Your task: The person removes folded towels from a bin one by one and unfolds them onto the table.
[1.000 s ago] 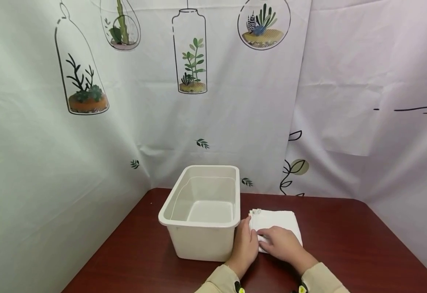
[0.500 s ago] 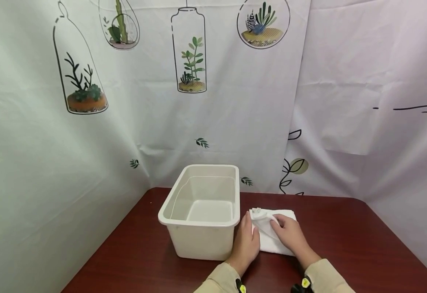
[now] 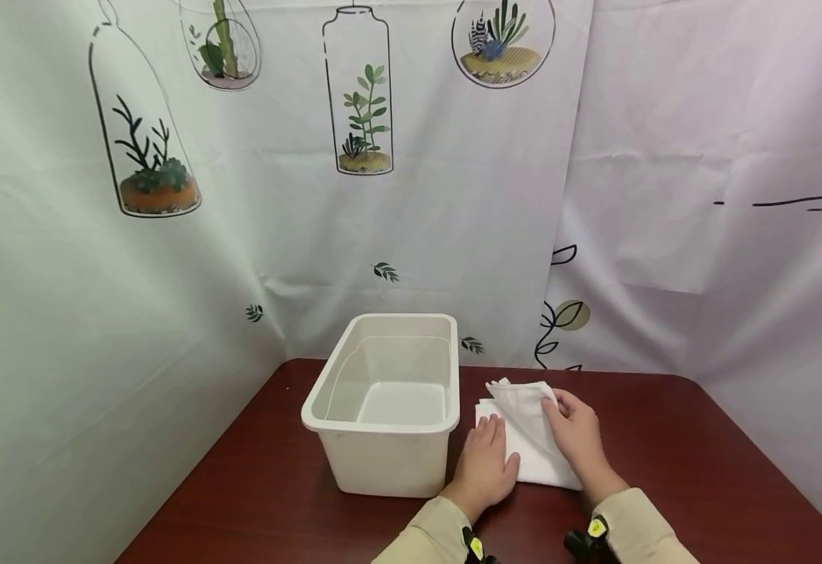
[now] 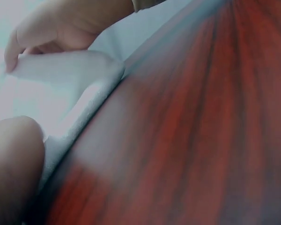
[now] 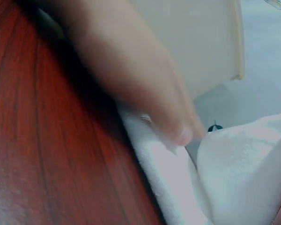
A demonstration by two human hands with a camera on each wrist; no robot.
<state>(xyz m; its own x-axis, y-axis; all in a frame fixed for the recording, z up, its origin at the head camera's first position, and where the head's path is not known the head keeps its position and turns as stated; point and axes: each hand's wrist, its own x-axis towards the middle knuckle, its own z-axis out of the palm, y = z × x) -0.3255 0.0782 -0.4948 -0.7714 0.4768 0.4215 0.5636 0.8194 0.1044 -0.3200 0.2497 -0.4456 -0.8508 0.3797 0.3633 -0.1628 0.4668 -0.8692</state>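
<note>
Top flap (image 3: 526,402) of white cloth bundle (image 3: 539,467) is up & further R vs earlier, pinched by R hand (image 3: 577,429); L hand (image 3: 484,468), fingers straight, rests on bundle, gripping nothing. 2 hands, 1 bundle, 1 bin (image 3: 385,462); bundle on table (image 3: 262,501), R of bin.

Tabletop (image 3: 693,462): dark reddish brown, streaked with darker wood grain in the wrist views. Tub (image 3: 385,464), toward the tabletop's left edge: plain off-white. Cloth (image 3: 534,452), between the tub and the right edge: plain white. Sheet (image 3: 446,235), beyond the back edge: white, tinged green at left and lilac at right, printed with black-outlined jars (image 3: 357,94), green plants (image 3: 366,117) and dark-green sprigs (image 3: 385,272). Sleeves (image 3: 439,534): plain beige. Wristbands (image 3: 578,542): black, with yellow badges (image 3: 597,527).
</note>
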